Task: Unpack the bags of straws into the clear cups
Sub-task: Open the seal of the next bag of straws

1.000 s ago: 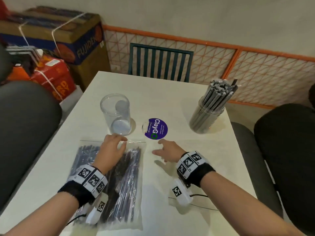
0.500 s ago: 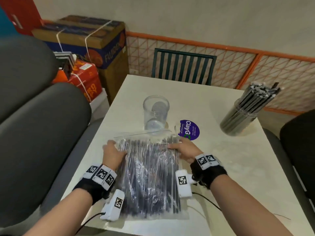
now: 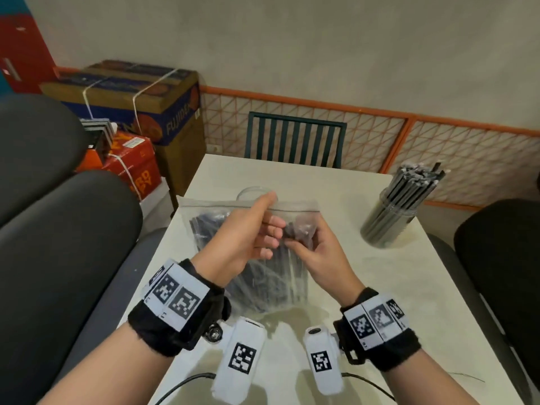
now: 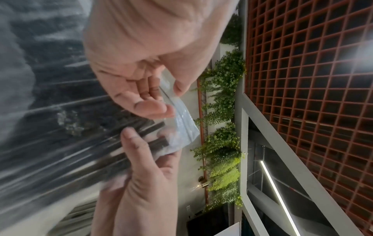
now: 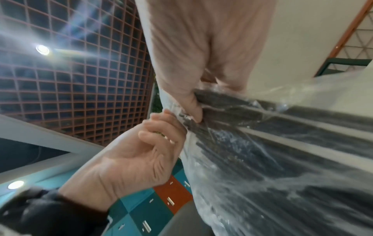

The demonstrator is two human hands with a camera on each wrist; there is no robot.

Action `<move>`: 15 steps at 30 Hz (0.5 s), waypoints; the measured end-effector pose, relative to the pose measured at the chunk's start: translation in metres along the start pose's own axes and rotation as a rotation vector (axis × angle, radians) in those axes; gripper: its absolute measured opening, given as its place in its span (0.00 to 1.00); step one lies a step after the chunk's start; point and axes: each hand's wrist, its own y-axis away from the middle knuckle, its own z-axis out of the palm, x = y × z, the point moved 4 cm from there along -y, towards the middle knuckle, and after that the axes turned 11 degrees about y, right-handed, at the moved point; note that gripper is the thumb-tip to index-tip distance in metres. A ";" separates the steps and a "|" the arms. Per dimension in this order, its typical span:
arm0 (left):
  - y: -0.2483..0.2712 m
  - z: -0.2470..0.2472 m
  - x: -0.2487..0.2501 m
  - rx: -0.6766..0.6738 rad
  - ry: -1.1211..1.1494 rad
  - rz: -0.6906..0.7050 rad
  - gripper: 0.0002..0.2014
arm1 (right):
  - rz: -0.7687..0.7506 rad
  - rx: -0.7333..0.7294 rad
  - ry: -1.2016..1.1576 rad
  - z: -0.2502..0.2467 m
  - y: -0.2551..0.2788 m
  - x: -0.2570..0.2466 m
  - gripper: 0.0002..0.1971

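A clear zip bag of black straws stands tilted above the white table, held up between both hands. My left hand pinches the bag's zip strip between thumb and fingers. My right hand grips the bag's upper part, its thumb pressing the plastic onto the straw ends. Behind the bag, only the rim of an empty clear cup shows. At the table's right side stands a second clear cup, packed with black straws.
A green slatted chair back stands at the table's far edge. Black padded chairs flank the table on the left and right. Strapped cardboard boxes are stacked at the back left.
The bag has gone from lying flat on the table to being lifted upright. My left hand has moved up to the zip strip and my right hand has closed on the bag's top.
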 end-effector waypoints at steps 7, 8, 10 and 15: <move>0.007 0.007 -0.013 -0.042 -0.009 0.076 0.12 | 0.068 -0.214 -0.010 -0.011 0.011 0.001 0.15; 0.008 0.008 -0.015 -0.029 -0.024 0.103 0.13 | 0.072 -0.238 0.014 -0.019 0.012 -0.002 0.17; 0.010 0.010 -0.019 0.013 -0.062 0.164 0.12 | 0.098 -0.207 0.096 -0.034 0.012 -0.013 0.23; 0.011 0.020 -0.025 0.091 -0.128 0.316 0.17 | -0.081 -0.036 0.605 -0.052 0.005 -0.041 0.09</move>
